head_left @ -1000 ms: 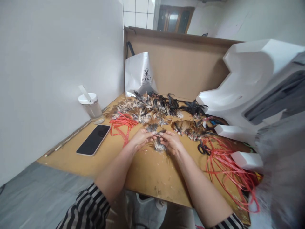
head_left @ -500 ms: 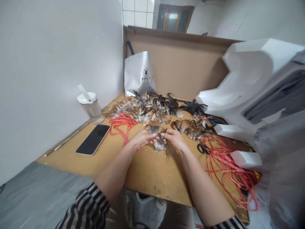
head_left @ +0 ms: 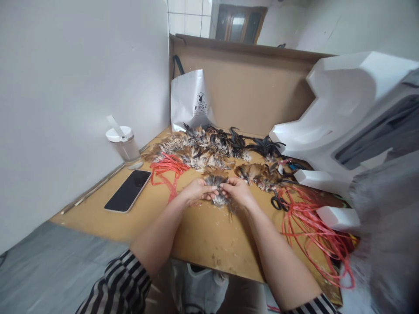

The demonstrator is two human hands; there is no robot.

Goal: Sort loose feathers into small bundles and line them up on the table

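While both hands pinch one small bunch of feathers (head_left: 216,175) just above the near part of the table (head_left: 209,246), thumb against fingers on the left hand (head_left: 198,191) and likewise on the right hand (head_left: 238,191), a loosened grip could let single feathers slip out, since they look light and thin. A draught or a brushing sleeve could scatter the loose feather pile (head_left: 199,148) behind. The tangled red string (head_left: 310,218) on the right could snag the right forearm or the scissors (head_left: 279,203) beside it. As for containers, the lidded cup (head_left: 127,149) stands near the wall, its contents too blurred to tell; a knock could tip it. The silver bag (head_left: 188,102) stands upright behind the pile, and what it holds is hidden.
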